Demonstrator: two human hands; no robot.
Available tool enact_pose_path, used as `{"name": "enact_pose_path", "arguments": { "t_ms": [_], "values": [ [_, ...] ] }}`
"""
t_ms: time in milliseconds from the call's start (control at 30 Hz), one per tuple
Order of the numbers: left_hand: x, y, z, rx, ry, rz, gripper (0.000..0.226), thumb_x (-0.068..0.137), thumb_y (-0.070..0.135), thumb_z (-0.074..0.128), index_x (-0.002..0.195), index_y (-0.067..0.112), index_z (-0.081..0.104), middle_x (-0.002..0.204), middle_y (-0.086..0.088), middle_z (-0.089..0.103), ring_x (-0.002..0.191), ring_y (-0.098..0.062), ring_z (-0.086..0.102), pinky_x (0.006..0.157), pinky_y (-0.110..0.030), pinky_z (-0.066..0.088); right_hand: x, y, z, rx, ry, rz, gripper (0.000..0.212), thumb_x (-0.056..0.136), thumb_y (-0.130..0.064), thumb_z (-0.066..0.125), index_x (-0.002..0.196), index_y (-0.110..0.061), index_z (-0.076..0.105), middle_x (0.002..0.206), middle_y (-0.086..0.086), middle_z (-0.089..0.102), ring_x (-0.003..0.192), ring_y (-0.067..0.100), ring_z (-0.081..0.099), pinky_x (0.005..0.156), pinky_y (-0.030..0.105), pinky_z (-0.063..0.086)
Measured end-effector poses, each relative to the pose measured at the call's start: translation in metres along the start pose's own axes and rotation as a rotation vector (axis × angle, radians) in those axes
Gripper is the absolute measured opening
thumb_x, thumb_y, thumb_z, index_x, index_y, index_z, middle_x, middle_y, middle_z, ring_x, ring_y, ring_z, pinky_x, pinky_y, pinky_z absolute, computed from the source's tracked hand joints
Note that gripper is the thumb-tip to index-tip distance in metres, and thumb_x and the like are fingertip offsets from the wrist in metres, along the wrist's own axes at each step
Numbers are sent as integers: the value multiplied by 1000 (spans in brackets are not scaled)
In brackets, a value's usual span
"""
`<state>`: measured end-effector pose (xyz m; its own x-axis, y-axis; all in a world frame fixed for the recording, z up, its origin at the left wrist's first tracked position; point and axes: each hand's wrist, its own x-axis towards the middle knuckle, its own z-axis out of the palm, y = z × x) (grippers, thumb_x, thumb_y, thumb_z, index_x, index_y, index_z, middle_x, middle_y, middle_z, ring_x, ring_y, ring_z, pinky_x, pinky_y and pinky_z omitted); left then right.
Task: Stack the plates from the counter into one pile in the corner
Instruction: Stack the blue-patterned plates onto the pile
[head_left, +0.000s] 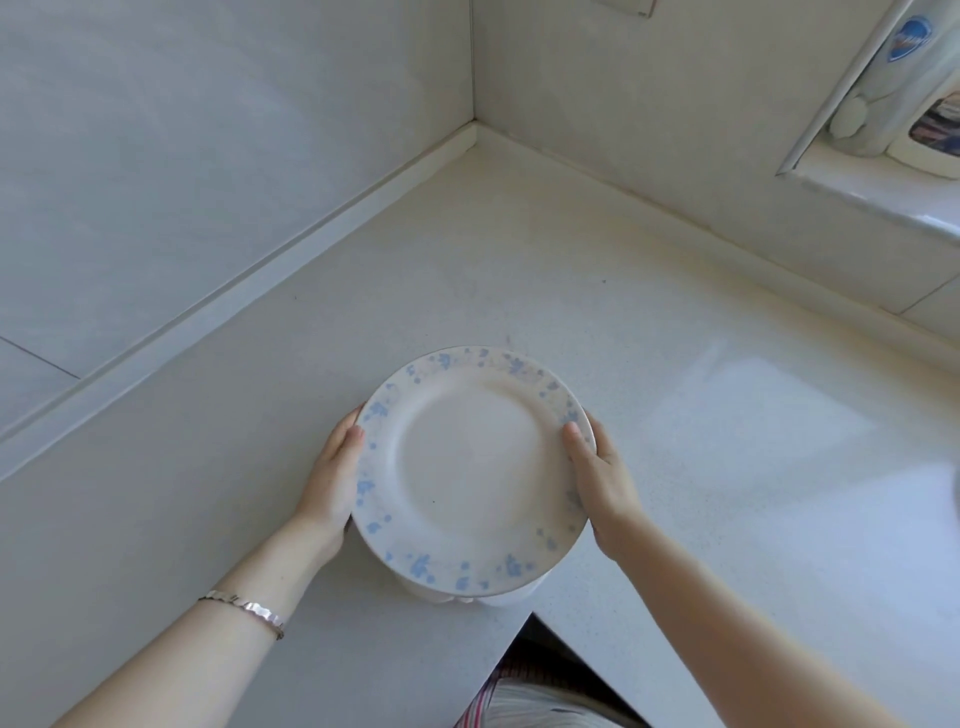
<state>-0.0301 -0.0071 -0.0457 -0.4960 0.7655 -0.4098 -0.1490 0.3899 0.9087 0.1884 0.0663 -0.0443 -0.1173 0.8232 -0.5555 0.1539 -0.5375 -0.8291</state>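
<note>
A white plate with a blue speckled rim (470, 473) tops a pile of plates; only a white edge of the lower ones (457, 597) shows beneath it. My left hand (332, 478) grips the pile's left rim, thumb on top. On the opposite rim my right hand (602, 483) holds it the same way. The pile is over the white counter (467, 270), near its inner front edge and well short of the wall corner (474, 127). Whether it rests on the counter or is lifted, I cannot tell.
Two tiled walls meet at the far corner, with a raised trim strip along the left wall (249, 280). A window sill (883, 202) at the upper right carries a white bottle (883, 78). The counter's inner edge cuts in at the bottom (535, 618).
</note>
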Motion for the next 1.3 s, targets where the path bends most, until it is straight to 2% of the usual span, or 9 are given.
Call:
{"name": "enact_pose_path", "arguments": {
  "t_ms": [200, 267, 367, 433, 533, 733, 1100, 1200, 1300],
  "values": [
    [8, 23, 14, 764, 135, 49, 38, 95, 7, 32, 131, 8, 42, 131, -17, 50, 119, -34, 50, 91, -36, 38, -2, -5, -6, -73, -52, -4, 37, 96, -37, 42, 131, -28, 47, 117, -3, 60, 105, 17, 58, 88, 33, 48],
    [8, 33, 31, 945, 161, 347, 46, 88, 5, 36, 133, -2, 42, 138, -25, 44, 128, -38, 43, 104, -42, 34, -4, -9, -15, -97, -67, 52, 34, 95, -39, 42, 123, -22, 53, 111, -2, 61, 99, 16, 59, 85, 32, 49],
    [6, 47, 76, 846, 7, 683, 41, 81, 11, 37, 112, -5, 58, 118, -23, 58, 115, -22, 51, 99, -30, 37, -7, -6, -44, -59, -47, 144, 36, 95, -40, 42, 112, -14, 61, 105, 3, 67, 99, 19, 63, 92, 35, 48],
    [-6, 59, 115, 681, -269, 584, 24, 86, 4, 42, 96, 12, 63, 102, -9, 65, 96, -18, 61, 90, -28, 44, -12, 0, -73, -31, 6, 194, 31, 94, -34, 46, 109, -11, 62, 98, 6, 69, 95, 21, 66, 92, 36, 50],
    [-28, 65, 186, 618, -614, 308, 33, 89, 3, 41, 70, 28, 52, 74, 4, 63, 71, -19, 65, 77, -29, 51, -27, 17, -125, 19, 161, 253, 25, 93, -25, 51, 109, -9, 61, 91, 6, 69, 85, 18, 66, 86, 32, 51],
    [-84, 48, 323, 798, -958, 182, 27, 88, 8, 37, 70, 24, 48, 72, 4, 59, 66, -16, 60, 56, -21, 41, -80, 49, -256, 190, 444, 287, 18, 94, -19, 50, 106, -10, 59, 86, 6, 67, 80, 19, 64, 78, 27, 49],
    [-240, -35, 535, 927, -1069, -20, 17, 90, 8, 39, 82, 14, 53, 72, -1, 62, 63, -14, 60, 56, -23, 39, -211, 155, -504, 618, 799, 356, 21, 94, -17, 49, 111, -7, 54, 86, 9, 64, 80, 20, 62, 74, 30, 47],
    [-270, -53, 571, 960, -1060, -36, 17, 90, 6, 39, 85, 12, 54, 72, -3, 62, 64, -15, 60, 56, -23, 40, -234, 183, -552, 849, 869, 481, 42, 96, -24, 43, 128, 2, 45, 111, 18, 59, 106, 29, 57, 88, 36, 44],
    [-291, -65, 598, 917, -1012, -127, 21, 91, 4, 38, 79, 13, 53, 73, -4, 62, 65, -15, 60, 60, -23, 43, -239, 205, -582, 1210, 840, 530, 68, 92, -34, 51, 139, 9, 29, 136, 26, 46, 126, 32, 49, 86, 38, 44]
  ]
}}
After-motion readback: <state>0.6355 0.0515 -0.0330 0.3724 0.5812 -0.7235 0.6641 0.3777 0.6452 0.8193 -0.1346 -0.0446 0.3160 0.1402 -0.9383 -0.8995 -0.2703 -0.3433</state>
